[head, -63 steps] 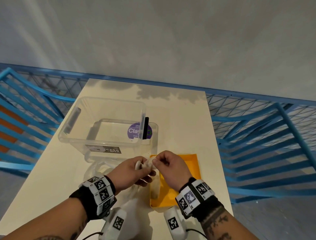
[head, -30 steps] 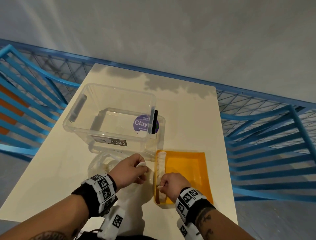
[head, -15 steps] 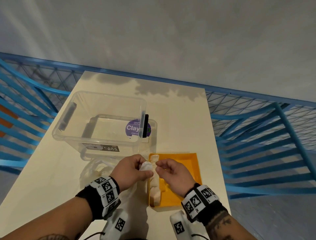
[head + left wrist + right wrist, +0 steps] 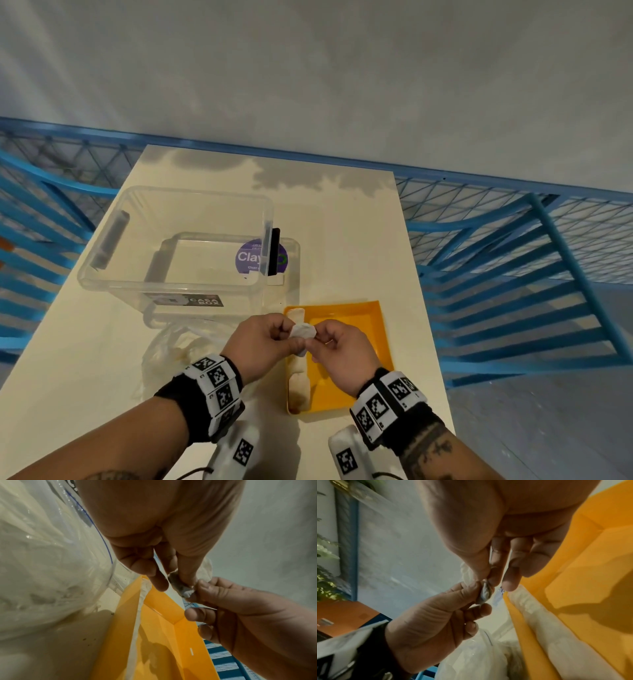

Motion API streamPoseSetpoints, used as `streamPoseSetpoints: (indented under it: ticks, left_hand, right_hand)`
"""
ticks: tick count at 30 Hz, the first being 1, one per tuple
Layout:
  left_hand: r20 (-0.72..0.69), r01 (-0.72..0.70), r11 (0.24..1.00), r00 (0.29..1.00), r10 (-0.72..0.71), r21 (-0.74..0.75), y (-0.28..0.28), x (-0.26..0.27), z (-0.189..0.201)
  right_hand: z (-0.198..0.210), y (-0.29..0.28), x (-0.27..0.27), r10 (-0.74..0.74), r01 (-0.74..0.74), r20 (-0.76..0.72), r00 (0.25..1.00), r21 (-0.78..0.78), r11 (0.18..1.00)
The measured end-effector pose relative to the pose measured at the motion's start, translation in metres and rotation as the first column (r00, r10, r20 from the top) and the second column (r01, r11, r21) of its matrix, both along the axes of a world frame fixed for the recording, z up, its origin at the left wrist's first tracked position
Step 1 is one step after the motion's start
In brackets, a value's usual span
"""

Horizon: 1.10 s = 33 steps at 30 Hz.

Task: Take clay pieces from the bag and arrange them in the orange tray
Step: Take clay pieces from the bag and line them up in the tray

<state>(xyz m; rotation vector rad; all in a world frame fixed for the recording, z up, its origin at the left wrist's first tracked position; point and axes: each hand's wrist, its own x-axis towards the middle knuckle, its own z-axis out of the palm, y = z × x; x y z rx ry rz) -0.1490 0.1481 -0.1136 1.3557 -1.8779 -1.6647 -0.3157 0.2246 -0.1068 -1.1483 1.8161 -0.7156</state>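
Small white clay piece [image 4: 302, 331] pinched from both sides above the orange tray [image 4: 366, 317], just over its left edge; left hand [image 4: 263, 342] gripping one side with thumb and fingertips, right hand [image 4: 337, 346] the other. Row of pale clay pieces [image 4: 298, 383] lying along the tray's left wall. Clear plastic bag [image 4: 168, 346] on the table [image 4: 356, 246] left of the tray, transparent box [image 4: 178, 246] behind it
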Motion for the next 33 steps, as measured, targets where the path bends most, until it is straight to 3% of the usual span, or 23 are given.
streamPoseSetpoints:
  ticks: [3,7,12,26,33]
  left_hand:
    - [0.067,-0.024,1.0,0.997,0.024,0.0,-0.002,-0.002,-0.01]
    - [0.267,-0.094,0.989,0.956,0.122,-0.114,-0.012,-0.002,-0.019]
    - [0.43,-0.008,0.998,0.902,0.031,-0.055,-0.018,-0.011,-0.028]
    - [0.436,-0.006,0.999,0.899,0.027,-0.048,-0.016,-0.01,-0.033]
    - [0.428,0.008,0.999,0.903,0.015,-0.053,-0.016,-0.009,-0.027]
  right_hand:
    - [-0.018,-0.004,-0.005,-0.012,0.018,-0.085,0.996,0.068,0.998]
    - [-0.038,-0.023,-0.023,0.009,0.041,-0.238,0.971,0.203,0.978]
    - [-0.054,-0.051,-0.031,0.078,0.03,-0.311,0.947,0.327,0.945]
    - [-0.052,-0.066,-0.018,-0.199,0.289,-0.264,0.944,0.369,0.883]
    - [-0.051,-0.068,-0.018,-0.153,0.253,-0.266,0.952,0.399,0.881]
